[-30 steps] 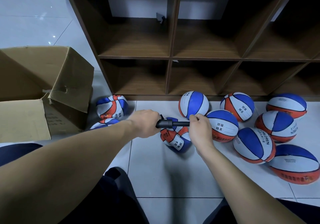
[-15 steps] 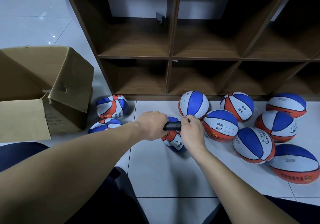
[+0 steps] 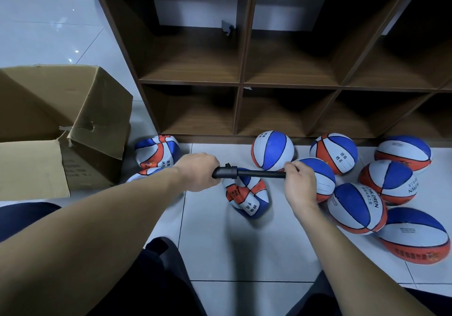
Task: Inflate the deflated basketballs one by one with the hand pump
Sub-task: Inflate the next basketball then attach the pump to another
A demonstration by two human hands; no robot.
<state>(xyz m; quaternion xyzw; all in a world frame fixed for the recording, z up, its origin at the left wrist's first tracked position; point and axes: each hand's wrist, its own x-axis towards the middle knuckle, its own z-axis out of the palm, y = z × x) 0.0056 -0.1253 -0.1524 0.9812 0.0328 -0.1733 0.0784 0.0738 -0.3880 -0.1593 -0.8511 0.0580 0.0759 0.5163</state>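
On the floor tiles just in front of my knees lies the crumpled basketball [image 3: 247, 194], still mostly flat, with the hand pump [image 3: 247, 173] held level above it. My left hand [image 3: 197, 170] is wrapped round the barrel end, my right hand [image 3: 299, 183] curled on the drawn-out handle. Seven round balls [image 3: 357, 211] lie toward the right by the shelf unit [image 3: 241, 83]; two limp ones [image 3: 156, 153] wait beside the cardboard box [image 3: 61, 125], so I judge three remain.

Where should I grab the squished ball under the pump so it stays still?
Probably hold the crumpled basketball from above, pressing down on its folded top. It lies slack and caved-in on the floor tiles, so there is no round side to cup.
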